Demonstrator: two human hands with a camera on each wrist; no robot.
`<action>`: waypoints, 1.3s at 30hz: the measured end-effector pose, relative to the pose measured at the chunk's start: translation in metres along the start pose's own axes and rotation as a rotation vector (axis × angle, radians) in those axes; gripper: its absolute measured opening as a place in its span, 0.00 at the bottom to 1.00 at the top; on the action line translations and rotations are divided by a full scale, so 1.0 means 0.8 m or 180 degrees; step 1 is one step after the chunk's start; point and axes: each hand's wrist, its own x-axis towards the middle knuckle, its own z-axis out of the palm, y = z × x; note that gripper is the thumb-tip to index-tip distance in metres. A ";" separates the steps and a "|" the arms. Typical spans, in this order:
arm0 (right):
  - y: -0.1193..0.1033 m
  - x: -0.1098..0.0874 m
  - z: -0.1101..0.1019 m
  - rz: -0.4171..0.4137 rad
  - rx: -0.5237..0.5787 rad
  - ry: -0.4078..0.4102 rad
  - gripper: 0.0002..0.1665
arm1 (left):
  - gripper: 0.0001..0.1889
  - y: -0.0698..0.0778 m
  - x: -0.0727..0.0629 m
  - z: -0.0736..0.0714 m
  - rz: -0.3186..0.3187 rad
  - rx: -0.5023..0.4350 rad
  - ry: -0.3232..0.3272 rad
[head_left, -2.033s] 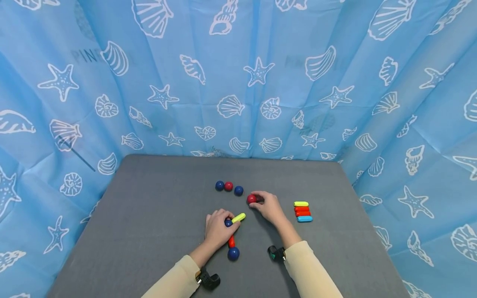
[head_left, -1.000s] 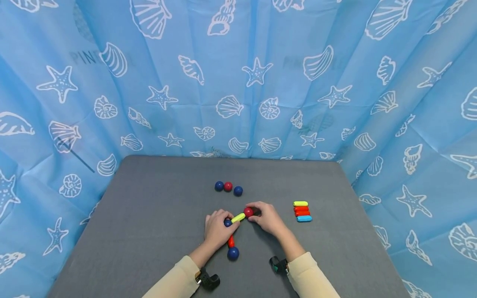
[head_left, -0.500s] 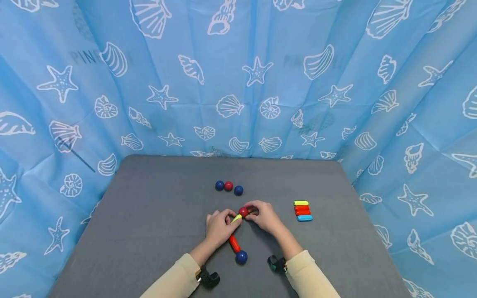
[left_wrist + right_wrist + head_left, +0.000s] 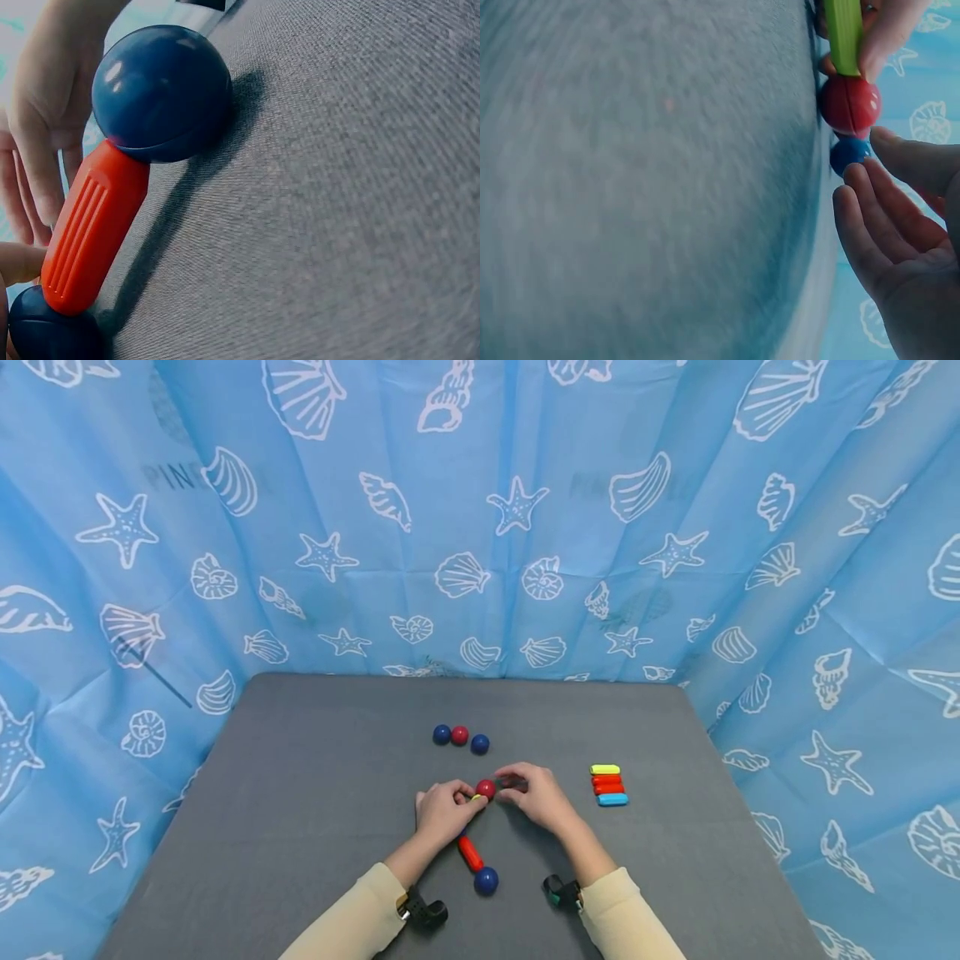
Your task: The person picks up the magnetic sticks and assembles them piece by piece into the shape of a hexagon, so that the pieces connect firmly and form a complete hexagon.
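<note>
My left hand [image 4: 442,812] pinches a yellow-green stick [image 4: 844,37] between thumb and fingers. At that stick's end sits a red ball [image 4: 486,789], touching it. Below the left hand a red stick [image 4: 470,853] runs toward me, with a blue ball [image 4: 486,881] on its near end. Its other end meets a second blue ball [image 4: 56,326], mostly hidden under the left hand in the head view. Just right of the red ball, my right hand [image 4: 538,795] is held with fingers and thumb apart, and nothing lies between them.
Farther back on the grey table [image 4: 337,760] are a blue ball [image 4: 442,734], a red ball [image 4: 460,735] and another blue ball [image 4: 480,743]. To the right lie a yellow stick [image 4: 605,769], red sticks [image 4: 608,784] and a blue stick [image 4: 612,799]. A patterned curtain [image 4: 480,527] hangs behind.
My right hand brought the red ball toward me and left onto the yellow-green stick's end, then let go. The red stick's near end and its blue ball swung right.
</note>
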 end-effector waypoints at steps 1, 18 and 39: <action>0.000 -0.002 -0.003 -0.0030 -0.0002 0.0033 0.18 | 0.13 0.000 0.001 0.000 0.0003 0.0015 -0.0008; 0.022 -0.048 -0.054 -0.0110 -0.0220 0.0511 0.20 | 0.17 -0.003 0.007 -0.007 -0.0144 0.0076 -0.0352; 0.071 -0.099 -0.121 0.0411 -0.1090 0.0804 0.21 | 0.20 -0.003 0.005 -0.010 -0.0143 -0.0001 -0.0366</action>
